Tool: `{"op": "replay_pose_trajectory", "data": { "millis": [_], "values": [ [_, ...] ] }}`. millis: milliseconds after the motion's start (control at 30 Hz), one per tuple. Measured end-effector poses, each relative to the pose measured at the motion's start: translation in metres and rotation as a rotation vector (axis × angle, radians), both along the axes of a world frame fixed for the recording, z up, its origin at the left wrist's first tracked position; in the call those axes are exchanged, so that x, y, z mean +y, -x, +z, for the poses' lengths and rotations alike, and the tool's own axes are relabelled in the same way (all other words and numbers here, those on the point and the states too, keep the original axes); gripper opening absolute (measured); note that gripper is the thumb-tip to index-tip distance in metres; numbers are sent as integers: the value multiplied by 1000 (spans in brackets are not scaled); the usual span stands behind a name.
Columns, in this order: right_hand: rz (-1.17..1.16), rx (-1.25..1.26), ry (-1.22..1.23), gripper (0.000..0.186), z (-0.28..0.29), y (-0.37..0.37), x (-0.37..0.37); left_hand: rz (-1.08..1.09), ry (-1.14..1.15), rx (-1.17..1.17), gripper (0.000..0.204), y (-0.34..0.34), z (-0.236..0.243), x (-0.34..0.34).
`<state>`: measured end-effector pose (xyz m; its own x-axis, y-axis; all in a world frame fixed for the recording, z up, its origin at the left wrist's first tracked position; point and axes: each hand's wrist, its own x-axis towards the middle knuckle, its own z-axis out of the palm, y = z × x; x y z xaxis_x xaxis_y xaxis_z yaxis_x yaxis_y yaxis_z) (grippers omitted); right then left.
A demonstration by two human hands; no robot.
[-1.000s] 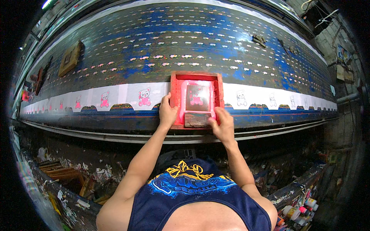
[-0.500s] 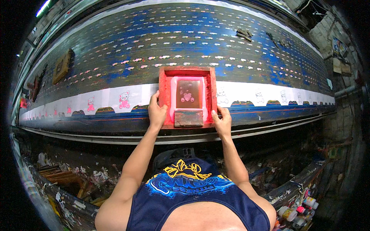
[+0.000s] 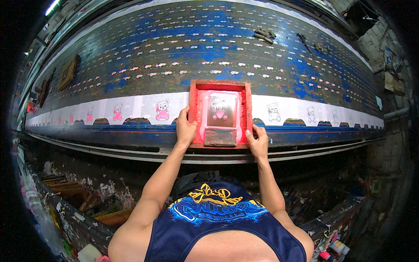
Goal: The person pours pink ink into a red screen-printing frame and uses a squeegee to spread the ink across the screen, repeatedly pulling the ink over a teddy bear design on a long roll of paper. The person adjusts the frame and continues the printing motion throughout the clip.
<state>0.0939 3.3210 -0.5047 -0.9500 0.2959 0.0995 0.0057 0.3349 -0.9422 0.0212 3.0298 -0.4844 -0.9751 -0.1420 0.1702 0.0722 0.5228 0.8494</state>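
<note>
A red-stained wooden screen-printing frame (image 3: 247,100) sits over the white strip at the table's near edge. Through its mesh window (image 3: 219,105) shows a bear outline with a pink heart and feet, with pink ink around it. A dark wooden squeegee (image 3: 220,137) rests inside the frame's near end. My left hand (image 3: 186,129) grips the frame's left side, thumb toward the near corner. My right hand (image 3: 258,142) holds the near right corner, thumb on top. Left of the frame stands a bear print (image 3: 162,110) with pink filled in; to its right is an outline-only bear (image 3: 273,112).
The long dark table (image 3: 174,56) carries rows of small printed marks. A brown wooden block (image 3: 69,72) lies far left, and several dark rods (image 3: 265,36) lie far right. Metal rails (image 3: 131,153) run along the near edge. Scraps and bottles (image 3: 338,248) clutter the area below.
The frame has moved right along the strip by one bear, held in both hands. A pink-filled bear now shows just left of it. My view has shifted right too.
</note>
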Motion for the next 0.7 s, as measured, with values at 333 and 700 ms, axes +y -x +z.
{"op": "replay_pose_trajectory", "data": {
  "millis": [333,700],
  "values": [
    [66,-11,16,46,-1,2,11,11,42,-11,60,1,2,3],
    [510,258,-435,50,62,-17,-26,11,83,14,61,1,-1,0]
  ]
}}
